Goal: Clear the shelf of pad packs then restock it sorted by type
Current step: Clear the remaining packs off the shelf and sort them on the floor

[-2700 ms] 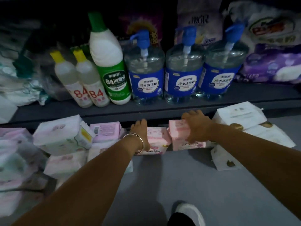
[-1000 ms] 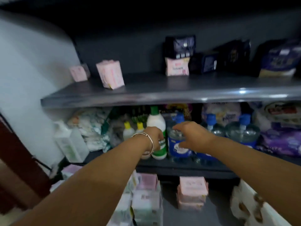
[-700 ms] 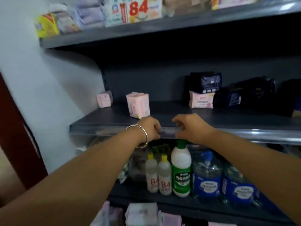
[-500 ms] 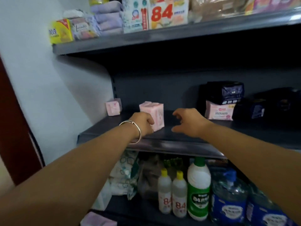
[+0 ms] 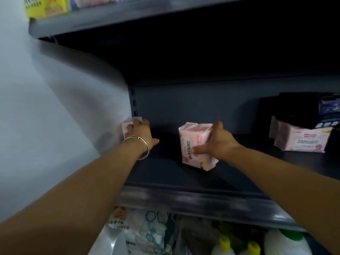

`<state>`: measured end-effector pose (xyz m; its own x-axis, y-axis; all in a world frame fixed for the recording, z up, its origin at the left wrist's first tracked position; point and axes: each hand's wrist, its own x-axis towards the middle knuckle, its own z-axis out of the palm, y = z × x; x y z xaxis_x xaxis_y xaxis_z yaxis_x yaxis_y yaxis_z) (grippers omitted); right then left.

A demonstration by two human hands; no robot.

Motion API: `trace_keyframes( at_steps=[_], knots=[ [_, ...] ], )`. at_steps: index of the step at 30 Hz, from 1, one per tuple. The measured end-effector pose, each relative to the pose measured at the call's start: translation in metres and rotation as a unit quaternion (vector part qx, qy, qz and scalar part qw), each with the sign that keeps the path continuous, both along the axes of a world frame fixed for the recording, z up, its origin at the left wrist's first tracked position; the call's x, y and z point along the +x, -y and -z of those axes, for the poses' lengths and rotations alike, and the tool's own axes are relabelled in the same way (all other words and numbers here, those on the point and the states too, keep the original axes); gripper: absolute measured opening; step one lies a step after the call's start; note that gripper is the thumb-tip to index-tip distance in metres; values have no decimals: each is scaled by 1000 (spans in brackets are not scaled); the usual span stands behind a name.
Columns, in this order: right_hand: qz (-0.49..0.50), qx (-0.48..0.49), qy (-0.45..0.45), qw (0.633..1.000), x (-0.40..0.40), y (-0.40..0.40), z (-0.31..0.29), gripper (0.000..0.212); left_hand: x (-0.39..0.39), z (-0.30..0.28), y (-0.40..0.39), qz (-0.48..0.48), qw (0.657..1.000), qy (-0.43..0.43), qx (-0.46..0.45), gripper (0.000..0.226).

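Observation:
On the dark grey shelf point(image 5: 165, 173) stand two pink pad packs. My left hand point(image 5: 140, 132), with a silver bangle at the wrist, grips the small pink pack point(image 5: 126, 126) in the back left corner against the wall; the hand hides most of it. My right hand point(image 5: 215, 142) grips the larger pink pack point(image 5: 193, 142) at the shelf's middle, thumb across its printed front, fingers round its right side. Further right lies another pink pack point(image 5: 298, 140) flat under a dark blue pack point(image 5: 312, 109).
A white wall point(image 5: 46, 107) bounds the shelf on the left. The shelf above point(image 5: 110, 13) carries yellow and pastel packages. Below the front lip are plastic-wrapped goods point(image 5: 147, 234), yellow-capped bottles point(image 5: 224, 245) and a green-capped white bottle point(image 5: 287, 242).
I have risen from the packs on the floor to the middle shelf. Both hands have reached in and closed on the two pink packs; half a second ago they were still short of them.

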<state>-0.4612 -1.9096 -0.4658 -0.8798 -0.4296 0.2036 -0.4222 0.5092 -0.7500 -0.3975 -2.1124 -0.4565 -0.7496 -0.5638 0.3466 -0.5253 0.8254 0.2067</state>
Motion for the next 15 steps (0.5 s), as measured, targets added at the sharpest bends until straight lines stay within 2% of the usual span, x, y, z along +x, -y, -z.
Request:
trace_keyframes(
  at_steps=[2,6,15],
  knots=[
    [6,-32,-10,999,-8,13,-1,82,-13,1,19,-18,1000,-14,7,82],
    [21,-59,-20,998,-24,36,-1,79,-41,4,49,-37,998,-50,27,79],
    [29,-75,-32,996,-52,59,7,74,-86,15,95,-86,996,-31,24,80]
  ],
)
